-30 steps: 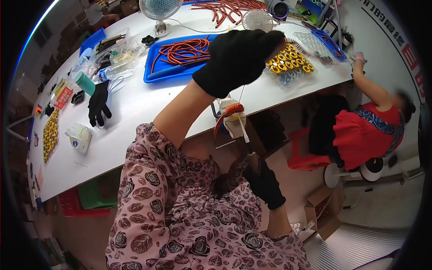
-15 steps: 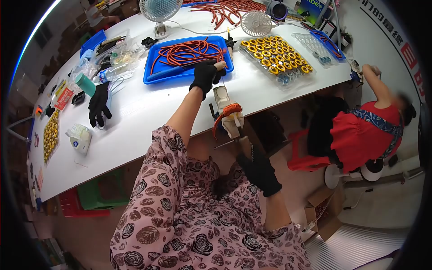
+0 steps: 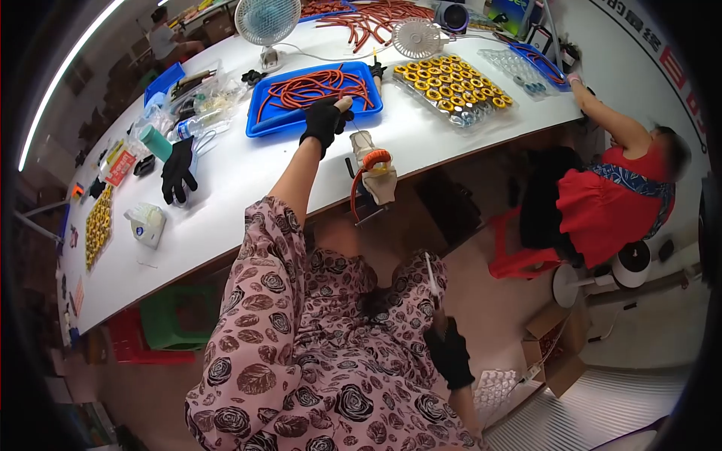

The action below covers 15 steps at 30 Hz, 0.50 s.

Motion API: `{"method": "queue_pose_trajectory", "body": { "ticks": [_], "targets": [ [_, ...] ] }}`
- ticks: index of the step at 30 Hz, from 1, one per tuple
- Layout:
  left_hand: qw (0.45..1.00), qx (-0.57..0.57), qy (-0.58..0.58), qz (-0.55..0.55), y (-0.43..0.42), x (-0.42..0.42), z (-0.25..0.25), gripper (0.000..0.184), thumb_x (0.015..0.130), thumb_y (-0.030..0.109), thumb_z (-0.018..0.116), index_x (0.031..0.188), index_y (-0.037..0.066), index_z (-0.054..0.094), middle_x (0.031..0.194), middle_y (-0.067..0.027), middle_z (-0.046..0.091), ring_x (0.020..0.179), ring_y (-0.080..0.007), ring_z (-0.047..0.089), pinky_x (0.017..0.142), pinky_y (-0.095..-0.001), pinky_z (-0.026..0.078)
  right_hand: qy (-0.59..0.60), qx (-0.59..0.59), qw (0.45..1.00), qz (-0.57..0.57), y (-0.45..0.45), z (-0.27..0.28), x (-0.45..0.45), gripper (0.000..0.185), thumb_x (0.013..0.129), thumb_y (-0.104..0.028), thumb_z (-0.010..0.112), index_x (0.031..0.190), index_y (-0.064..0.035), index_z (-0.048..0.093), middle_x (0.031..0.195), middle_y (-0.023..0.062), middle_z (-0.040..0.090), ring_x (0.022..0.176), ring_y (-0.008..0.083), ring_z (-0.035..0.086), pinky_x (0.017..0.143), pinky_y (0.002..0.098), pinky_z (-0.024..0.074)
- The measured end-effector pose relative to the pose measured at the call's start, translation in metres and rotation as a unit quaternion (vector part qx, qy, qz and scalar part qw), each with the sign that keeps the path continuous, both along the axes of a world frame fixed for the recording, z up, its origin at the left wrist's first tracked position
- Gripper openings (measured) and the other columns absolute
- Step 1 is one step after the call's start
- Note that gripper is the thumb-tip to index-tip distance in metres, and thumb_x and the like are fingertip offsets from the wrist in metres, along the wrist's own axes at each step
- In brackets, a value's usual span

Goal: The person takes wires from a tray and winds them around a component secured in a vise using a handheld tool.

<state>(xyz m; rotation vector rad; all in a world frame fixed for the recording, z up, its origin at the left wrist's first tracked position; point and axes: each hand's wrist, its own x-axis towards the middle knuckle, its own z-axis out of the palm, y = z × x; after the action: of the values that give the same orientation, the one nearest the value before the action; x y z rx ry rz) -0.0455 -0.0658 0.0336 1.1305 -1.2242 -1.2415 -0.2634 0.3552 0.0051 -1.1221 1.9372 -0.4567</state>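
Observation:
My left hand (image 3: 323, 126), in a black glove with bare fingertips, is curled closed at the front rim of a blue tray (image 3: 259, 128). What its fingers hold is too small to make out. Coiled red-orange cords (image 3: 316, 89) lie in the tray. Just below that hand, a cream-coloured holder (image 3: 380, 183) with an orange band (image 3: 376, 158) is fixed at the table edge. My right hand (image 3: 450, 357), also black-gloved, is low beside my right thigh. It grips a slim hand tool (image 3: 433, 282) with a brownish handle and a pale narrow end pointing up, its kind unclear.
Yellow ring-shaped parts (image 3: 455, 86) fill a clear tray to the right. Two fans (image 3: 267, 22) stand at the back. A spare black glove (image 3: 178, 171), a teal bottle (image 3: 156, 143) and a tissue pack (image 3: 145, 224) lie left. A person in red (image 3: 613, 195) sits at the right.
My right hand has dropped down and away from the holder, taking the tool with it. My left hand has shifted slightly left in view; its fingers remain curled.

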Motion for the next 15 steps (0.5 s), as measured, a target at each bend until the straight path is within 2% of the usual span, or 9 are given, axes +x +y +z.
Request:
{"method": "queue_pose_trajectory", "body": {
  "ticks": [1, 3, 5, 6, 8, 10, 12, 14, 15],
  "targets": [
    [1.000, 0.012, 0.001, -0.015, -0.004, -0.003, -0.003, 0.024, 0.080, 0.026, 0.065, 0.074, 0.003, 0.061, 0.063, -0.0059, 0.058, 0.044, -0.0092, 0.043, 0.039, -0.0244, 0.032, -0.010, -0.007, 0.999, 0.031, -0.025, 0.014, 0.006, 0.049, 0.084, -0.039, 0.055, 0.122, -0.0108, 0.042, 0.091, 0.0248, 0.061, 0.089, 0.0402, 0.060, 0.071, 0.0453, 0.0472],
    [0.999, 0.037, 0.013, -0.037, -0.011, -0.005, -0.007, 0.022, 0.079, 0.024, 0.066, 0.076, 0.003, 0.061, 0.063, -0.0059, 0.058, 0.044, -0.0094, 0.044, 0.039, -0.0240, 0.033, 0.055, -0.124, 0.988, 0.078, -0.068, 0.011, 0.016, 0.048, 0.086, -0.039, 0.053, 0.123, -0.0103, 0.042, 0.092, 0.0272, 0.060, 0.092, 0.0399, 0.058, 0.072, 0.0457, 0.0468],
    [0.998, 0.042, 0.006, -0.045, -0.011, -0.007, -0.009, 0.021, 0.078, 0.023, 0.066, 0.075, 0.003, 0.061, 0.063, -0.0055, 0.058, 0.043, -0.0093, 0.044, 0.038, -0.0236, 0.032, 0.114, -0.318, 0.931, 0.141, -0.110, -0.012, 0.019, 0.040, 0.086, -0.030, 0.053, 0.119, -0.0080, 0.047, 0.101, 0.0283, 0.057, 0.088, 0.0402, 0.058, 0.071, 0.0454, 0.0476],
    [0.998, 0.043, 0.013, -0.050, -0.013, -0.008, -0.011, 0.021, 0.078, 0.023, 0.066, 0.074, 0.003, 0.061, 0.063, -0.0055, 0.058, 0.043, -0.0093, 0.043, 0.038, -0.0235, 0.032, 0.114, -0.319, 0.930, 0.144, -0.127, -0.006, 0.021, 0.040, 0.086, -0.030, 0.053, 0.119, -0.0080, 0.047, 0.101, 0.0283, 0.057, 0.088, 0.0402, 0.058, 0.071, 0.0454, 0.0476],
    [0.997, 0.046, 0.007, -0.066, -0.017, -0.007, -0.015, 0.021, 0.077, 0.023, 0.067, 0.073, 0.003, 0.062, 0.063, -0.0054, 0.059, 0.043, -0.0088, 0.044, 0.039, -0.0231, 0.032, 0.192, -0.418, 0.851, 0.253, -0.154, 0.002, 0.026, 0.031, 0.085, -0.017, 0.052, 0.114, -0.0059, 0.051, 0.114, 0.0293, 0.051, 0.084, 0.0404, 0.059, 0.066, 0.0460, 0.0482],
    [0.994, 0.043, -0.058, -0.082, -0.021, -0.011, -0.019, 0.022, 0.077, 0.023, 0.068, 0.073, 0.002, 0.063, 0.064, -0.0051, 0.059, 0.044, -0.0085, 0.044, 0.042, -0.0228, 0.033, 0.221, -0.381, 0.850, 0.291, -0.171, 0.004, 0.026, 0.030, 0.084, -0.012, 0.052, 0.113, -0.0059, 0.052, 0.119, 0.0297, 0.046, 0.081, 0.0404, 0.059, 0.063, 0.0461, 0.0481],
    [0.994, 0.053, -0.047, -0.078, -0.016, -0.014, -0.018, 0.022, 0.076, 0.024, 0.069, 0.072, 0.003, 0.063, 0.063, -0.0037, 0.058, 0.046, -0.0081, 0.044, 0.044, -0.0223, 0.034, 0.248, -0.338, 0.847, 0.327, -0.166, 0.006, 0.027, 0.029, 0.083, -0.007, 0.052, 0.112, -0.0059, 0.053, 0.124, 0.0301, 0.042, 0.078, 0.0403, 0.060, 0.060, 0.0463, 0.0481],
    [0.986, 0.052, -0.074, -0.137, -0.005, -0.010, -0.008, 0.023, 0.076, 0.025, 0.070, 0.073, 0.004, 0.063, 0.066, -0.0028, 0.059, 0.051, -0.0073, 0.046, 0.046, -0.0216, 0.034, 0.129, -0.280, 0.930, 0.198, -0.133, 0.015, 0.031, 0.046, 0.087, -0.031, 0.053, 0.122, -0.0018, 0.042, 0.091, 0.0269, 0.060, 0.083, 0.0414, 0.060, 0.067, 0.0482, 0.0473],
    [0.984, 0.016, -0.073, -0.162, 0.006, -0.004, 0.000, 0.022, 0.076, 0.026, 0.070, 0.084, 0.006, 0.064, 0.075, -0.0028, 0.060, 0.057, -0.0070, 0.048, 0.047, -0.0207, 0.034, 0.109, -0.256, 0.949, 0.152, -0.114, 0.014, 0.034, 0.044, 0.086, -0.027, 0.054, 0.120, -0.0022, 0.043, 0.088, 0.0266, 0.060, 0.076, 0.0406, 0.060, 0.062, 0.0474, 0.0472]
  ]
}}
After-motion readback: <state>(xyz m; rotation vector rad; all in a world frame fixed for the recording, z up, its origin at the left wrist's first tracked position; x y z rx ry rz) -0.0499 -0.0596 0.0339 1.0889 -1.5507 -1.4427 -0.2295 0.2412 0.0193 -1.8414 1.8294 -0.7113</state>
